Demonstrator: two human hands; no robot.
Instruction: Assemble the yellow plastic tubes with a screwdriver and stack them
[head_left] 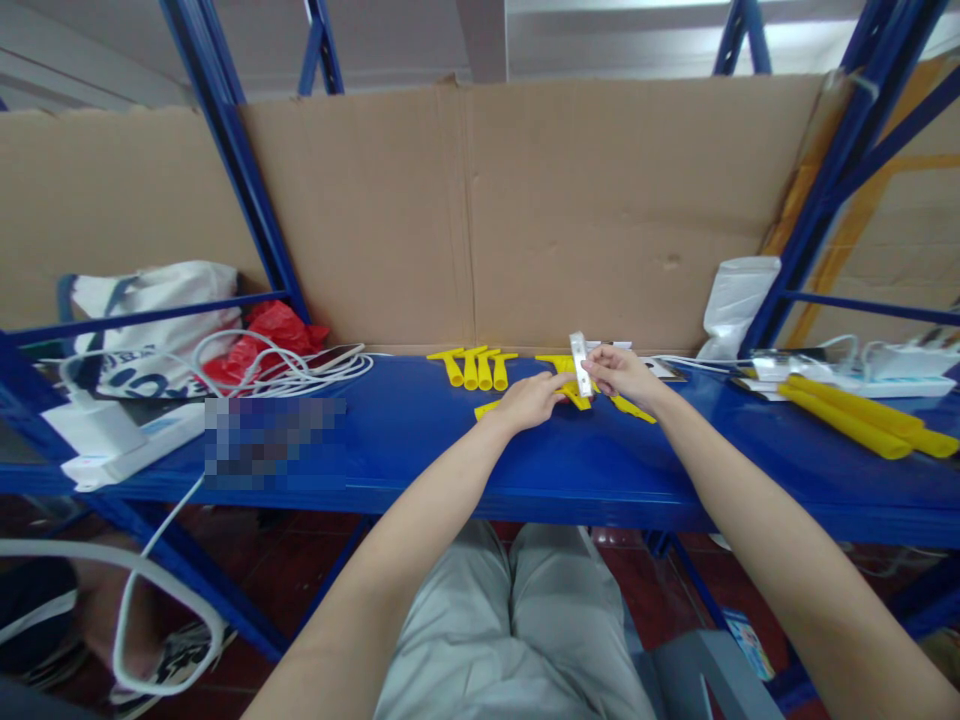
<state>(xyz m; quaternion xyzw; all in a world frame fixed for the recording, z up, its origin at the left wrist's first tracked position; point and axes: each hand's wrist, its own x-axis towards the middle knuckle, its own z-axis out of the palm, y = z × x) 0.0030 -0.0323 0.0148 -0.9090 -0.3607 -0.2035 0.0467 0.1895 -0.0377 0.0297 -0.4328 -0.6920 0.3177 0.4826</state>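
Note:
A narrow white strip with faint marks (580, 364) stands tilted between the thumb and fingers of my right hand (616, 370). Just left of it is my left hand (529, 400), its fingers bent together and reaching up to the strip's lower part and a yellow piece (576, 398). What those left fingers grip is too small to make out. More yellow pieces lie around both hands, one (634, 409) under my right wrist and one (486, 410) beside my left wrist. Several yellow T-shaped pieces with round tubular ends (470, 372) lie in a row farther left.
Long yellow tubes (851, 415) lie at the right by a power strip (862, 384). White cables (300, 375), a red plastic bag (262, 345), a cloth bag (161, 330) and a charger (94, 425) crowd the left. Cardboard (562, 200) backs the blue shelf (420, 440). A white pouch (739, 305) leans at the back right.

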